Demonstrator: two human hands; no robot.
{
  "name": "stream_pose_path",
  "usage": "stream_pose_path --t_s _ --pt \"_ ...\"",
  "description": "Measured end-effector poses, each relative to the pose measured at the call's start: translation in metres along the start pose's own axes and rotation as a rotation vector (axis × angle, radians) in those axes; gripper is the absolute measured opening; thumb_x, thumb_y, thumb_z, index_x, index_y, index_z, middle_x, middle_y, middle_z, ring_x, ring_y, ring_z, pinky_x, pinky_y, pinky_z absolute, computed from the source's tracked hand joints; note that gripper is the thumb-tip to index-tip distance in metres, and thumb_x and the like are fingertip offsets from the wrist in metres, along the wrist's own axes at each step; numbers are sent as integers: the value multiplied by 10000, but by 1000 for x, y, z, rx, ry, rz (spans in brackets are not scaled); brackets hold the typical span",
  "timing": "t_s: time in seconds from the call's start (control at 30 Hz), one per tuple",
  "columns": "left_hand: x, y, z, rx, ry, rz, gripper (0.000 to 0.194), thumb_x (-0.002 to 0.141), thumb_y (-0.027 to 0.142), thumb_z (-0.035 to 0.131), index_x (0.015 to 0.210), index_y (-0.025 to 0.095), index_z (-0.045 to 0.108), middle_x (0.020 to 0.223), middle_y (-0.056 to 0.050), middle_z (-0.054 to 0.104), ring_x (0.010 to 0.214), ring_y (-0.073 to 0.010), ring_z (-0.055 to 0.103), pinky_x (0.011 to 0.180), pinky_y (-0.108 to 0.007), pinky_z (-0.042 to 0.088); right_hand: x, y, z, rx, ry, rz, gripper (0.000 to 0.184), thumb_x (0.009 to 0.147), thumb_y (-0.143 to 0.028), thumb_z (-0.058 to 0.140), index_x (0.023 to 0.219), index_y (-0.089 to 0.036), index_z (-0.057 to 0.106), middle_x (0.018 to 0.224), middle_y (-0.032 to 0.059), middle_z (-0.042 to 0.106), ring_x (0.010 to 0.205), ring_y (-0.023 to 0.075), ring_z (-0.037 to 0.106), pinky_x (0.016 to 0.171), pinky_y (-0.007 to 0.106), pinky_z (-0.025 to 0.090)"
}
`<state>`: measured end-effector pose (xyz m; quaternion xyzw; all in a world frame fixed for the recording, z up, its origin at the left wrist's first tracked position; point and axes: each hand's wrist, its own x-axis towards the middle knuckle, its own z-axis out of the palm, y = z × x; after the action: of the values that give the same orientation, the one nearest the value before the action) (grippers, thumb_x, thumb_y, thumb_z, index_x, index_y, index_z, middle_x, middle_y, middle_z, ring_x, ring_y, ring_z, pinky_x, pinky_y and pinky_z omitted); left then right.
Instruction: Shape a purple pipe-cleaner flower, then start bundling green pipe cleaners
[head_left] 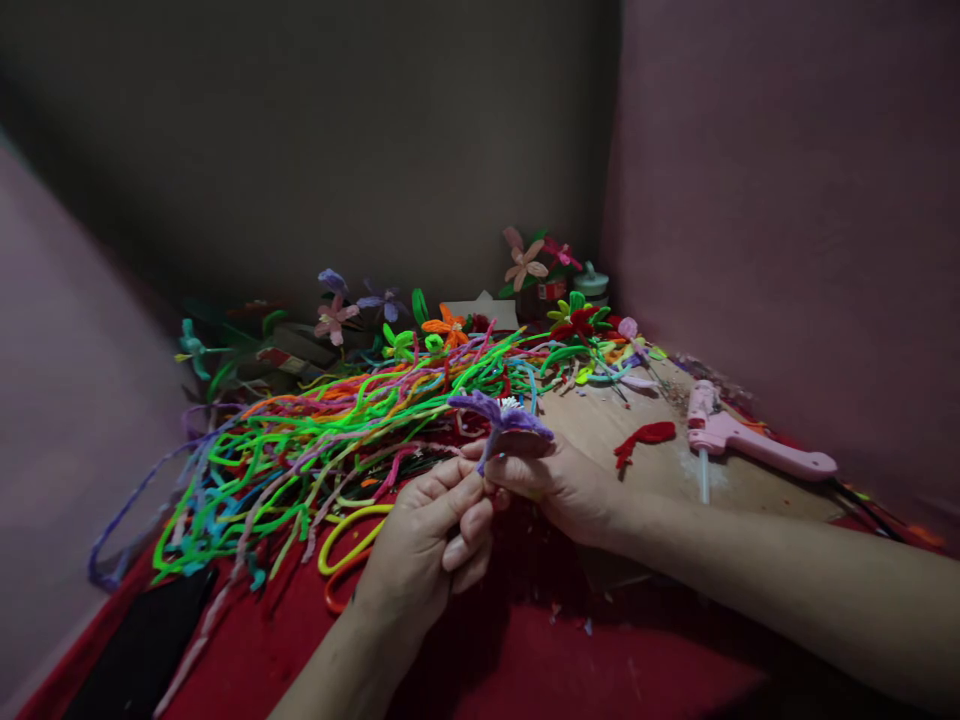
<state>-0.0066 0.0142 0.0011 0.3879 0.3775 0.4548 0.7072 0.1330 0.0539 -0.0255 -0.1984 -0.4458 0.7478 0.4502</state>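
A purple pipe-cleaner flower (pixel 501 420) with a white tufted centre is held up between my two hands over the front of the work surface. My left hand (pixel 442 520) pinches the lower end of the flower, its other fingers curled in. On the right side, my right hand (pixel 559 485) grips the flower just under the petals with thumb and fingers. The fingertips of both hands almost meet and hide the flower's base. Just beyond the hands lies a large heap of coloured pipe cleaners (pixel 337 420).
A pink glue gun (pixel 757 440) rests at the right on a brown board (pixel 577 420), near a red pipe-cleaner piece (pixel 643 438). Finished flowers (pixel 523 265) stand along the back. A lidded jar (pixel 592 285) is behind. A dark flat object (pixel 142 650) lies front left on red cloth (pixel 600 660).
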Motion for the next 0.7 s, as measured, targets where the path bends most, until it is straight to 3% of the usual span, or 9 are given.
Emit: stream_pose_path --t_s 0.13,0.3,0.5,0.7 --pt "2 -2 -3 -61 -47 -29 140 789 291 616 810 161 570 462 94 398 294 6 111 250 -108 221 0 1 1 65 -25 -4 188 708 -241 719 884 -175 714 752 7 661 741 121 602 761 263 456" --pt "1 -1 -2 -21 -43 -39 174 805 289 601 928 166 591 444 91 407 307 -4 139 274 -107 213 0 1 -1 61 -23 -55 107 697 -212 725 788 -167 694 737 -8 641 713 107 578 714 238 451" --pt "1 -2 0 120 16 57 168 809 310 603 883 159 589 490 62 464 336 -16 296 343 -138 272 -4 -4 3 -16 -23 -75 236 707 -331 718 869 -161 695 709 8 639 697 151 598 736 319 478" --pt "-2 -1 1 178 54 187 143 792 266 624 887 160 611 631 24 538 498 -57 461 462 -167 389 -8 -14 10 -102 -42 -148 254 714 -387 704 870 -187 676 706 1 630 697 160 600 670 301 479"
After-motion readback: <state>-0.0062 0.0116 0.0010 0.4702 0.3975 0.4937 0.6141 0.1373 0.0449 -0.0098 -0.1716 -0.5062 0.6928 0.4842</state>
